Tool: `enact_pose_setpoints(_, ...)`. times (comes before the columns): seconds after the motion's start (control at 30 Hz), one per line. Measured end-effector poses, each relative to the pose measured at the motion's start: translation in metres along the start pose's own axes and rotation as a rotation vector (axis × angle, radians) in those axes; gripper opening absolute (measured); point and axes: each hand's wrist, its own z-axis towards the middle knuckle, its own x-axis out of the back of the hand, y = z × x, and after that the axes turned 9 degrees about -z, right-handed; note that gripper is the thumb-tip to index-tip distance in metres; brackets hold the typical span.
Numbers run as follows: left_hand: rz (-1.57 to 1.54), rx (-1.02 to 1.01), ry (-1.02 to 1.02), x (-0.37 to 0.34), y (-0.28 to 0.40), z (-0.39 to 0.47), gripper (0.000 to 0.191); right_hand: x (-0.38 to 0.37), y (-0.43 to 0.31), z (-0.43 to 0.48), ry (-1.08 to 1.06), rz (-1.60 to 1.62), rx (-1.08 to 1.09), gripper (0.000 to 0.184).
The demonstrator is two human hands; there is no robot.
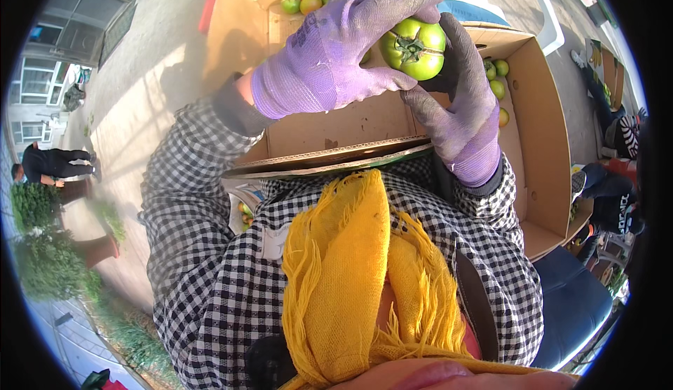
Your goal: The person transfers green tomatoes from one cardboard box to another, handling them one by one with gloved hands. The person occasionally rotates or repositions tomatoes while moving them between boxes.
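Observation:
A large green tomato (412, 49) is held between my two hands, its stem end with green sepals facing up at me. Brown scar lines run out from the stem. My left hand (336, 48), in a purple knit work glove with worn grey coating, grips its left side between fingers and thumb. From the right, my right hand (462, 100), gloved alike, cups the fruit. Beneath them lies an open cardboard box (315, 127); green and reddish tomatoes (310, 2) sit at its far end. More tomatoes (497, 89) lie in the cardboard box (541, 148) to the right, partly behind my right hand.
A white plastic chair (547, 16) stands beyond the boxes, and a dark blue padded surface (573, 306) is at lower right. Other people (610, 200) sit along the right edge. At far left, a person (55, 162) stands near potted shrubs (50, 264).

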Motion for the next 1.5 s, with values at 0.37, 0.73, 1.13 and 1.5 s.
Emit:
enact_pose_setpoints(0.37,-0.218,0.243,-0.118,-0.004,0.012,-0.016,0.076,0.005,0.010,-0.004,-0.012,0.488,-0.036,0.094)
enact_pose_setpoints(0.73,-0.391,0.102,-0.382,-0.040,0.027,-0.028,0.080,0.049,0.128,-0.015,0.480,0.404,-0.309,0.072)
enact_pose_setpoints(1.13,-0.303,-0.026,-0.423,-0.061,0.030,-0.029,0.049,0.087,0.390,-0.086,0.456,-0.489,-0.877,0.085)
enact_pose_setpoints(1.5,-0.177,-0.130,-0.273,-0.075,0.020,-0.027,0.029,0.066,0.229,-0.012,0.564,-0.084,-0.393,0.046)
